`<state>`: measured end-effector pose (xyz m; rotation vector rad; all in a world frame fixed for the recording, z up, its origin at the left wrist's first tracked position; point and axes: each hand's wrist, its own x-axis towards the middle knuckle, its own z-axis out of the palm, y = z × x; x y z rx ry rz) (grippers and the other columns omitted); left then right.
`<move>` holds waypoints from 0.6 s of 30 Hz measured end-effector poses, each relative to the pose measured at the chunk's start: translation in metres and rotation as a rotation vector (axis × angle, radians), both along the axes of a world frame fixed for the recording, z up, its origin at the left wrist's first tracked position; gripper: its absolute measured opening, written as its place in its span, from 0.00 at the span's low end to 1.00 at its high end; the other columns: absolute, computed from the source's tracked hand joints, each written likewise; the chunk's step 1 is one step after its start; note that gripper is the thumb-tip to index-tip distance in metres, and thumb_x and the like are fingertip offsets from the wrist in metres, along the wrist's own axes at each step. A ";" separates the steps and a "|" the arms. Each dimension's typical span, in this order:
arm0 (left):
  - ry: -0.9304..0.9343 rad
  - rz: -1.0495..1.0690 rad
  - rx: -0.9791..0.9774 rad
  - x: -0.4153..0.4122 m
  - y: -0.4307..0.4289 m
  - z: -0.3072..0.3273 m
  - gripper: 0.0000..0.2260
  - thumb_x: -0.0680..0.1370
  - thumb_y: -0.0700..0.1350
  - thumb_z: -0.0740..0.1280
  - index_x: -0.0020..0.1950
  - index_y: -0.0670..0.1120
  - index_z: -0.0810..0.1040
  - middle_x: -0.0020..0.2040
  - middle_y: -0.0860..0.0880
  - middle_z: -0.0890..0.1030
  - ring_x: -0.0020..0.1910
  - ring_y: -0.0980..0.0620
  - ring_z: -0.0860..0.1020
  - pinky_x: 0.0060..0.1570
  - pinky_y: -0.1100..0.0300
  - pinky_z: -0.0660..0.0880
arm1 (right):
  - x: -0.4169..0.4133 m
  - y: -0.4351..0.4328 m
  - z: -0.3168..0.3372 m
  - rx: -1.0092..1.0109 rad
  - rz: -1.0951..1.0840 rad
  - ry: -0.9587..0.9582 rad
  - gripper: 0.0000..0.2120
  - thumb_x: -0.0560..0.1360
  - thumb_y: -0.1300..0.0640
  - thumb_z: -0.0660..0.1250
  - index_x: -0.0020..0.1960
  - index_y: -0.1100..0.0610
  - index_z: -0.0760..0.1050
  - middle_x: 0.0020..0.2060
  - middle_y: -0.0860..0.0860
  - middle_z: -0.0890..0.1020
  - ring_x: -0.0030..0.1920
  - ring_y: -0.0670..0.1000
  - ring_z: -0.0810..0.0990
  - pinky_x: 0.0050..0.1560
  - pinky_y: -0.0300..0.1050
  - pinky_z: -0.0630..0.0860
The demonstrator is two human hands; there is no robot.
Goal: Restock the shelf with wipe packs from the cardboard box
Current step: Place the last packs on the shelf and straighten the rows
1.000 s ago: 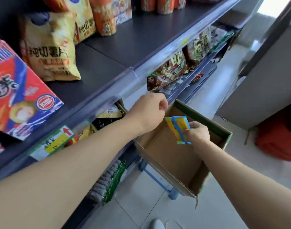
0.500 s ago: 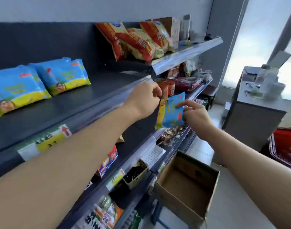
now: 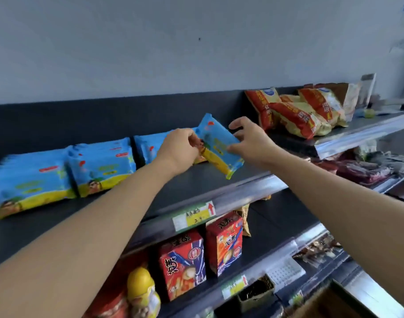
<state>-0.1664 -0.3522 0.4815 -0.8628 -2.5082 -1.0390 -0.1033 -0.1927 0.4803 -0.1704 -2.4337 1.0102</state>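
Note:
A blue and yellow wipe pack (image 3: 216,143) is tilted just above the dark top shelf (image 3: 192,180). My left hand (image 3: 180,149) pinches its left end and my right hand (image 3: 249,141) grips its right side. To the left, several matching wipe packs (image 3: 102,168) lean in a row on the same shelf, one partly hidden behind my left hand. A corner of the cardboard box (image 3: 329,304) shows at the bottom right, its inside out of sight.
Red and yellow snack bags (image 3: 295,113) lie on the shelf to the right. Red cartons (image 3: 182,262) and a yellow bottle (image 3: 142,288) stand on the shelf below. A price label (image 3: 194,215) sits on the shelf rail.
The pack has gone up from the box to the top shelf. My left hand left the shelf rail and joined the right hand on the pack. The view has tilted upward.

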 end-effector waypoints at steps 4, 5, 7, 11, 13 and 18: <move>-0.055 0.244 0.014 -0.021 -0.050 -0.001 0.06 0.75 0.35 0.65 0.50 0.42 0.79 0.51 0.46 0.80 0.52 0.47 0.78 0.50 0.57 0.73 | -0.051 -0.027 0.011 0.252 0.153 -0.040 0.16 0.70 0.65 0.68 0.56 0.56 0.76 0.46 0.53 0.78 0.45 0.52 0.76 0.51 0.45 0.75; -0.070 0.292 0.010 -0.024 -0.061 -0.002 0.06 0.75 0.35 0.65 0.49 0.43 0.78 0.51 0.46 0.79 0.51 0.47 0.77 0.50 0.57 0.73 | -0.062 -0.032 0.013 0.314 0.180 -0.053 0.16 0.70 0.65 0.68 0.57 0.55 0.76 0.46 0.52 0.77 0.46 0.50 0.74 0.51 0.44 0.74; -0.107 0.366 -0.011 -0.027 -0.077 -0.006 0.06 0.74 0.34 0.66 0.47 0.45 0.76 0.52 0.45 0.79 0.52 0.45 0.77 0.51 0.55 0.73 | -0.078 -0.041 0.014 0.403 0.217 -0.086 0.16 0.72 0.66 0.67 0.58 0.55 0.76 0.50 0.52 0.77 0.47 0.50 0.72 0.50 0.43 0.72; -0.167 0.437 -0.044 -0.028 -0.089 -0.016 0.08 0.74 0.35 0.66 0.52 0.43 0.77 0.56 0.43 0.79 0.56 0.44 0.77 0.52 0.57 0.72 | -0.102 -0.048 0.009 0.460 0.324 -0.186 0.16 0.73 0.67 0.67 0.60 0.57 0.75 0.58 0.56 0.77 0.47 0.53 0.73 0.48 0.44 0.72; -0.183 0.453 -0.072 -0.028 -0.090 -0.021 0.09 0.75 0.35 0.65 0.55 0.42 0.77 0.57 0.44 0.79 0.57 0.45 0.76 0.50 0.59 0.70 | -0.110 -0.049 0.006 0.491 0.359 -0.201 0.17 0.73 0.66 0.68 0.61 0.57 0.75 0.59 0.56 0.76 0.49 0.54 0.74 0.47 0.42 0.69; -0.235 0.471 -0.093 -0.030 -0.087 -0.030 0.09 0.76 0.35 0.65 0.56 0.43 0.76 0.57 0.44 0.78 0.55 0.46 0.76 0.54 0.55 0.73 | -0.129 -0.048 0.000 0.486 0.391 -0.207 0.16 0.74 0.66 0.68 0.60 0.56 0.76 0.59 0.56 0.76 0.53 0.55 0.76 0.50 0.44 0.72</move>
